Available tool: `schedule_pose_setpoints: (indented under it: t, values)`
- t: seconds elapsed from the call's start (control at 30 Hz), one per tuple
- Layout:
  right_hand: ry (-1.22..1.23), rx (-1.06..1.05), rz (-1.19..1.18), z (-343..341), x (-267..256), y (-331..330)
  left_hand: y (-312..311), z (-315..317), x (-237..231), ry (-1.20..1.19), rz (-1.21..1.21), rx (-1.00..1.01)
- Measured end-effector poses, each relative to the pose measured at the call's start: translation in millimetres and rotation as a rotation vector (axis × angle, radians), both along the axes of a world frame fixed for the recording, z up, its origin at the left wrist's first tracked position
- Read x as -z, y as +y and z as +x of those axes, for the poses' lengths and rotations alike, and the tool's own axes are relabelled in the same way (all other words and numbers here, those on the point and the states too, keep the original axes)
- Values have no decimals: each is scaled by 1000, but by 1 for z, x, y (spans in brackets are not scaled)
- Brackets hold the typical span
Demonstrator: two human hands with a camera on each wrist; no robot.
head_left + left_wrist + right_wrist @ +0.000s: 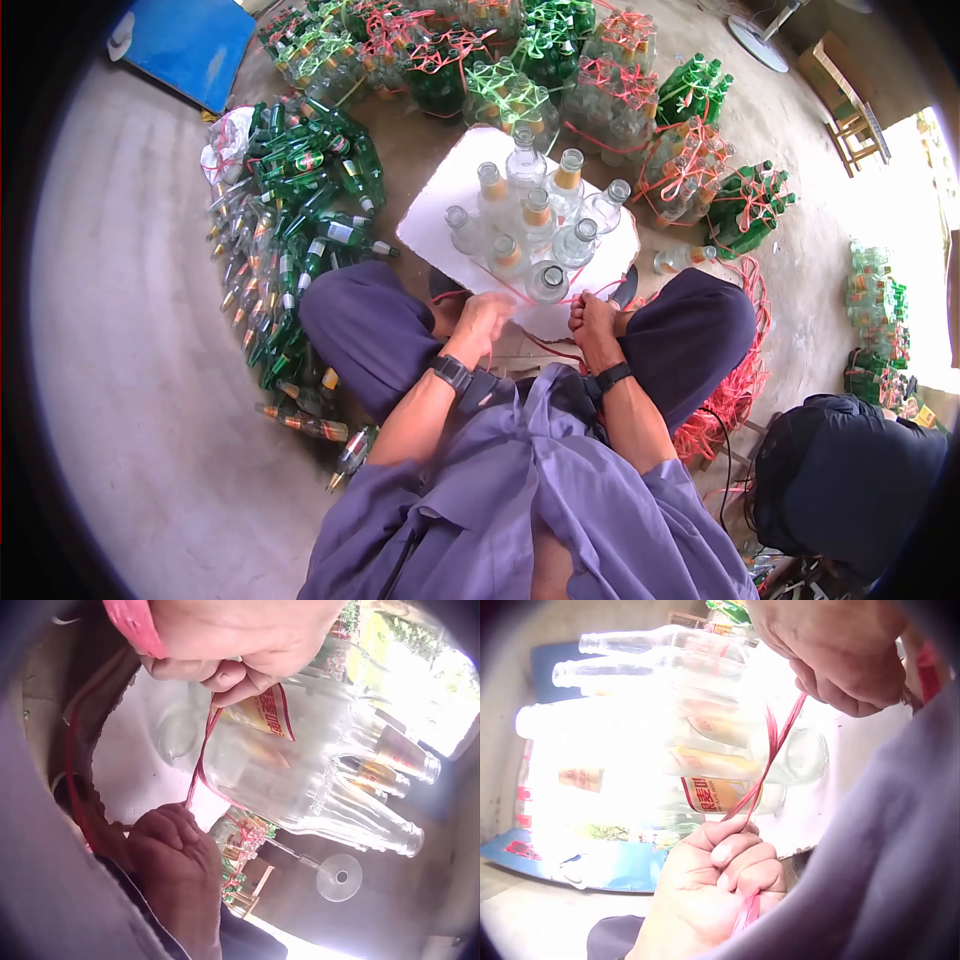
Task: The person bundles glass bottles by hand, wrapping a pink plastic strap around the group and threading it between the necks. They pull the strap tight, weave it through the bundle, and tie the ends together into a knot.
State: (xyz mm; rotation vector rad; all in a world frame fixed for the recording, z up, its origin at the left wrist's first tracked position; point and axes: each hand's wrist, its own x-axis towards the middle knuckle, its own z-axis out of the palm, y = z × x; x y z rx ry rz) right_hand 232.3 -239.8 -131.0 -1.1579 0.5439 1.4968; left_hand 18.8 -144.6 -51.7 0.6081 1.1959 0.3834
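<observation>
Nine clear bottles [537,215] stand upright in a close group on a white board [432,228] in front of the seated person. Clock directions are taken from the middle of this group, with twelve straight ahead of the person.

At seven o'clock, by the near edge of the board, the left hand [486,315] grips red string [198,769], its fingers curled tightly round it. At five o'clock, the right hand [592,318] holds the string too, its fingers closed in a fist. Between the hands the strands cross and run taut, just beside the low part of the nearest bottles.

On the floor [130,370], a pile of loose bottles [300,195], many of them green, lies at nine to ten o'clock, with a white bag [228,145] at its far side. Bundles [610,95] of upright bottles, tied with red or green string, curve from eleven round to three o'clock. One clear bottle lies at three o'clock, near the board. A heap of loose red string [722,410] sits at four to five o'clock, beside the person's knee, and a blue panel [190,50] is at ten o'clock, beyond the pile.
</observation>
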Motion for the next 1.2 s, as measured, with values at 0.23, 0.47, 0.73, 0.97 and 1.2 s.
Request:
schedule_pose_setpoints:
  t: [0.23, 0.47, 0.73, 0.97, 1.2]
  values:
    - [-146, 4, -43, -4, 5, -1, -13, -9, -3, 223, 416, 356]
    - [-206, 180, 87, -18, -12, -2, -21, 1, -1, -170, 267, -35]
    - [49, 395, 307, -20, -20, 4, -20, 16, -32, -340, 26, -269]
    - [60, 450, 103, -16, -35, 23, -15, 21, 7, -386, -92, -313]
    - [-42, 372, -86, -13, -38, 37, -12, 29, 0, -325, -86, -335]
